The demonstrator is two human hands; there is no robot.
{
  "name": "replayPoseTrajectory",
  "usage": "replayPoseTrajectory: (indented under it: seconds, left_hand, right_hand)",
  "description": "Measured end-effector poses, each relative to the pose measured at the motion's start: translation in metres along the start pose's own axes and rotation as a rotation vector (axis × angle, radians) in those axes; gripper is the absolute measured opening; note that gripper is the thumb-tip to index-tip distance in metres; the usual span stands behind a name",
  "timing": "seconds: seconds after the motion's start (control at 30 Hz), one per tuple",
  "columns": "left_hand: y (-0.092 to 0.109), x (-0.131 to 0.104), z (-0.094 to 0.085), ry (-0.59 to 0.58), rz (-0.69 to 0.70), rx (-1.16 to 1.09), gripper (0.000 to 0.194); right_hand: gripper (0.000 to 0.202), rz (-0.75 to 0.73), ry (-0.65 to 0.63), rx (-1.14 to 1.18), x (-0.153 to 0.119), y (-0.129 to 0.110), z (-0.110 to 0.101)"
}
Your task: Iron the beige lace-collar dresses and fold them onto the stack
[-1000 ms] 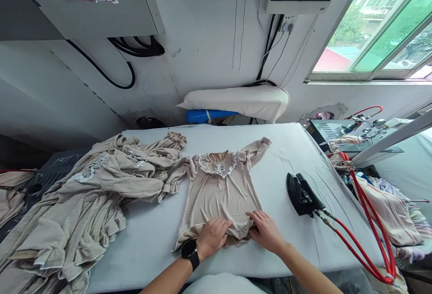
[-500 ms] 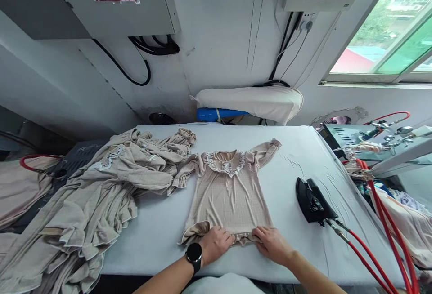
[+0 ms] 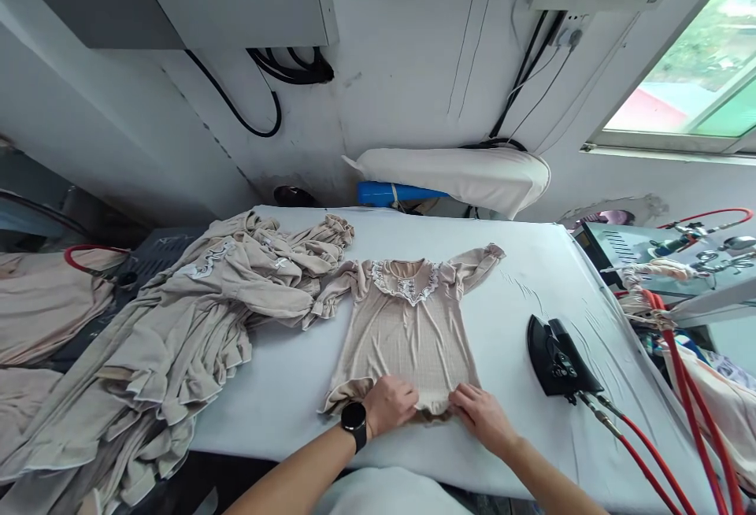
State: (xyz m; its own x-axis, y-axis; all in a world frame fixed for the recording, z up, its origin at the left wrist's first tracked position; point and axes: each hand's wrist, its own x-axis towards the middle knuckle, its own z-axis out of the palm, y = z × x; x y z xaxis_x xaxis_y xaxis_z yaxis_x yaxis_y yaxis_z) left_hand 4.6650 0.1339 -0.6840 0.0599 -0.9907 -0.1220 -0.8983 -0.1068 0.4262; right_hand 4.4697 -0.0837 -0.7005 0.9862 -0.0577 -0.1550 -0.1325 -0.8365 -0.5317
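Note:
A beige child's dress [image 3: 409, 342] with a white lace collar lies face up on the white padded table, neck away from me. Its right sleeve stretches outward; the left one touches a heap of similar garments. My left hand [image 3: 390, 405], a black watch on its wrist, is closed with curled fingers on the ruffled hem. At the hem's right part, my right hand [image 3: 479, 416] pinches the fabric edge; its thumb is mostly hidden. Between the hands the hem is gathered, and its left corner is folded over. To the right rests a black iron [image 3: 561, 359], touched by neither hand.
A large heap of beige garments [image 3: 194, 318] covers the table's left side. Red hoses [image 3: 650, 460] run from the iron along the right. A metal machine [image 3: 626, 247] stands beyond the right edge. A white padded board [image 3: 454, 172] sits behind the white table [image 3: 508, 452].
The camera view has shifted, so the scene sits slightly further right. My left hand's fingers have curled more over the hem. The dress and iron keep their places on the table.

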Motion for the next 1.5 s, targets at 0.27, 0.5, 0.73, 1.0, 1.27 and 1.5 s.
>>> replayPoseTrajectory:
  seconds: [0.27,0.5,0.73,1.0,1.27,1.5]
  left_hand:
    - [0.003,-0.042,-0.011,0.037,0.269,0.048,0.021]
    - [-0.061,-0.111,-0.057,0.071,-0.287,-0.082,0.061]
    - [-0.064,-0.111,-0.031,0.139,-0.564,-0.118,0.022]
    - [-0.073,-0.16,-0.021,0.113,-0.285,0.215,0.02]
    - [-0.067,-0.168,-0.021,0.252,-0.799,-0.308,0.045]
    - [-0.056,-0.184,-0.007,0.306,-0.752,-0.17,0.028]
  right_hand:
    - [0.022,-0.026,0.052,0.093,0.007,-0.027,-0.01]
    - [0.025,0.06,0.046,0.115,0.013,-0.03,0.012]
    - [0.022,-0.06,0.042,0.108,0.108,-0.117,0.046]
    - [0.025,-0.477,-0.195,0.017,0.092,-0.124,0.088]
    - [0.051,-0.564,-0.082,0.01,0.121,-0.147,0.063]
    - [0.063,-0.759,-0.17,-0.038,0.123,-0.136,0.063]
